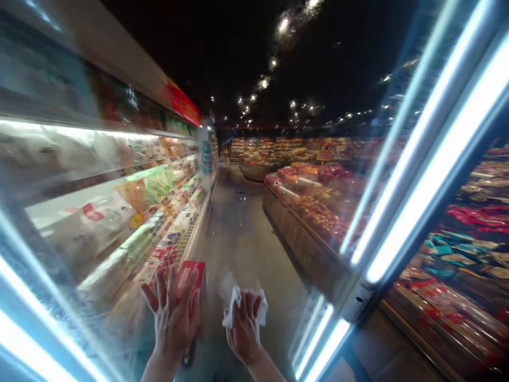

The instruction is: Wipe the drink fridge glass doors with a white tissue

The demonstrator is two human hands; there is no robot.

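My left hand [172,313] is stretched out with its fingers spread and its palm facing away from me. It seems to lie flat against a see-through pane, though the pane's surface hardly shows. Behind its fingertips is a red box [195,269] at the lower edge of the chilled shelves. To its right, my right hand [243,331] is closed on a crumpled white cloth [260,307], thin like a wipe or tissue. The cloth sticks out on both sides of the fingers, and a faint pale smear, perhaps a reflection, shows just above it.
Lit refrigerated shelves [119,207] with bagged goods line the left. A grey floor aisle [238,228] runs ahead, beside a produce stand [306,249] heaped with packages. Bright light tubes [429,175] cross the right side diagonally. Much is blurred.
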